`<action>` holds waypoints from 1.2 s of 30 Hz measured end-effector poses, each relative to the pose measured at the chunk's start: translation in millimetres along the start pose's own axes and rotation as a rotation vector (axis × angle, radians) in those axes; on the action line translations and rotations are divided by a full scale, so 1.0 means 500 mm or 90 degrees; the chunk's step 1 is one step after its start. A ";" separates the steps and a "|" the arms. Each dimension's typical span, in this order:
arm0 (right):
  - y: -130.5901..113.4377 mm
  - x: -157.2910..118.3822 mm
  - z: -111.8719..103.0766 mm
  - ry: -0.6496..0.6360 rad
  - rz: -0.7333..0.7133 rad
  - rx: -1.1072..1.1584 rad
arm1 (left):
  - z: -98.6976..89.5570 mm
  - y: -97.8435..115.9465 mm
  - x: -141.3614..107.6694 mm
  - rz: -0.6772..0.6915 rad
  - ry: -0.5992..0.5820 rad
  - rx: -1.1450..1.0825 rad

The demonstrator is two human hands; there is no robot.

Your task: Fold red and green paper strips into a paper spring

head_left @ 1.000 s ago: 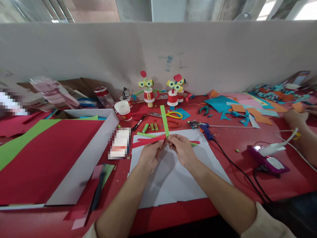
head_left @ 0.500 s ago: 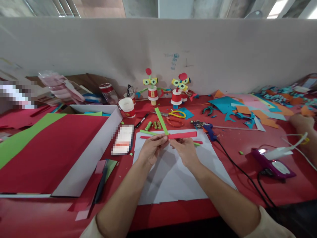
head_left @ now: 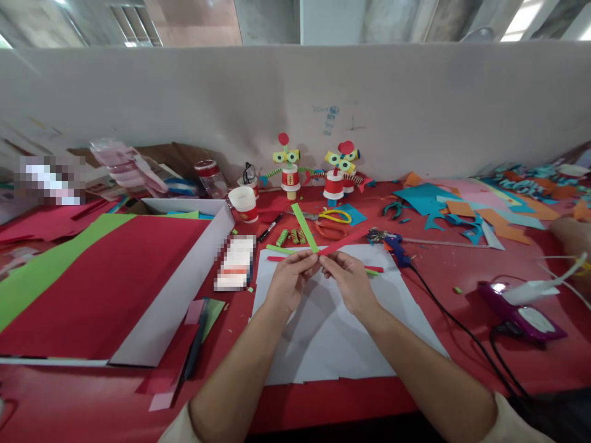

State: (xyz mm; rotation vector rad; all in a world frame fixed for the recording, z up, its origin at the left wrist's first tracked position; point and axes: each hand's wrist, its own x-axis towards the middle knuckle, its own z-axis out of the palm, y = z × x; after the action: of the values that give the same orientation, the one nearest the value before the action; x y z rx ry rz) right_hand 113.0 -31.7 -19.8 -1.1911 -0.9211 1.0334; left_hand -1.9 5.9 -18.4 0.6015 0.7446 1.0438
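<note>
Over the white paper (head_left: 332,332), my left hand (head_left: 293,280) pinches the lower end of a green paper strip (head_left: 305,226), which points up and away. Beside it, my right hand (head_left: 348,283) pinches a red paper strip (head_left: 346,241) that slants up to the right. The two strips meet at my fingertips, where the joint is partly hidden. Beneath my hands lie another red strip (head_left: 376,269) and another green strip (head_left: 279,249), partly covered. Accordion-folded green paper pieces (head_left: 282,237) rest just beyond the paper.
Paper-cup figures (head_left: 290,177) stand by the wall. Scissors (head_left: 335,216), a marker (head_left: 270,227), a phone (head_left: 235,263) and a blue glue gun (head_left: 397,249) lie around. A box (head_left: 194,264) with coloured paper is left; a purple power strip (head_left: 521,314) and another person's hand (head_left: 567,237) are right.
The red strip has swung from nearly level to slanting up to the right. My right fingers have moved in toward my left fingertips. The view has shifted slightly.
</note>
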 end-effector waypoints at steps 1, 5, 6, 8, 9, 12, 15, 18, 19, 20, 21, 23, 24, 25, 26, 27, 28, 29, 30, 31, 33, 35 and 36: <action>0.000 0.001 -0.001 -0.004 0.000 -0.004 | -0.001 0.001 0.000 -0.004 -0.007 -0.003; -0.003 0.005 -0.002 0.003 0.022 -0.051 | -0.004 0.008 -0.001 -0.003 -0.019 0.012; -0.004 0.006 -0.003 0.002 0.033 -0.054 | -0.004 0.011 -0.001 -0.002 -0.020 0.026; -0.008 0.008 -0.004 -0.012 0.055 -0.050 | -0.005 0.017 -0.002 -0.005 -0.030 0.067; -0.010 0.009 -0.006 -0.026 0.065 -0.045 | -0.006 0.020 -0.003 -0.011 -0.037 0.087; -0.017 0.012 -0.012 -0.063 0.098 -0.023 | -0.007 0.030 -0.004 -0.035 -0.050 0.124; -0.021 0.016 -0.018 -0.073 0.122 -0.029 | -0.008 0.036 -0.006 -0.044 -0.054 0.143; -0.022 0.017 -0.020 -0.076 0.124 -0.066 | -0.008 0.033 -0.006 -0.040 -0.044 0.178; -0.021 0.016 -0.019 -0.079 0.121 -0.069 | -0.007 0.031 -0.005 -0.032 -0.039 0.183; -0.021 0.014 -0.018 -0.082 0.116 -0.065 | -0.007 0.028 -0.004 -0.023 -0.033 0.179; -0.020 0.012 -0.016 -0.087 0.107 -0.059 | -0.006 0.025 -0.003 -0.013 -0.025 0.162; -0.019 0.007 -0.011 -0.098 0.069 -0.057 | -0.002 0.018 -0.002 0.005 0.003 0.104; -0.018 0.005 -0.008 -0.100 0.043 -0.066 | 0.001 0.014 -0.002 0.011 0.023 0.073; -0.016 0.003 -0.006 -0.100 0.017 -0.081 | 0.004 0.010 -0.003 0.016 0.040 0.047; -0.014 0.002 -0.004 -0.097 -0.005 -0.096 | 0.007 0.006 -0.003 0.022 0.052 0.026; -0.012 0.001 -0.003 -0.089 -0.019 -0.109 | 0.010 0.002 -0.005 0.026 0.057 0.012; -0.009 0.002 -0.003 -0.079 -0.027 -0.116 | 0.013 -0.001 -0.006 0.031 0.056 0.001; -0.006 0.002 -0.004 -0.071 -0.031 -0.119 | 0.015 -0.004 -0.008 0.035 0.052 -0.008; -0.004 0.003 -0.005 -0.066 -0.034 -0.120 | 0.016 -0.007 -0.009 0.038 0.049 -0.017; -0.002 0.004 -0.006 -0.065 -0.037 -0.124 | 0.017 -0.009 -0.010 0.040 0.052 -0.023; 0.001 0.006 -0.008 -0.064 -0.052 -0.144 | 0.017 -0.011 -0.011 0.036 0.071 -0.022; 0.001 0.007 -0.009 -0.062 -0.064 -0.170 | 0.015 -0.012 -0.011 0.028 0.088 -0.012; 0.001 0.007 -0.009 -0.058 -0.066 -0.175 | 0.014 -0.012 -0.011 0.023 0.087 -0.008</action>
State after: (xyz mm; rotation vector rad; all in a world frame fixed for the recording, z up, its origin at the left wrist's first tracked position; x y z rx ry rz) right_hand 118.1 -29.5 -21.0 -1.3152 -1.2131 0.9040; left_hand 5.1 -2.2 -16.8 0.5384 0.8488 1.1313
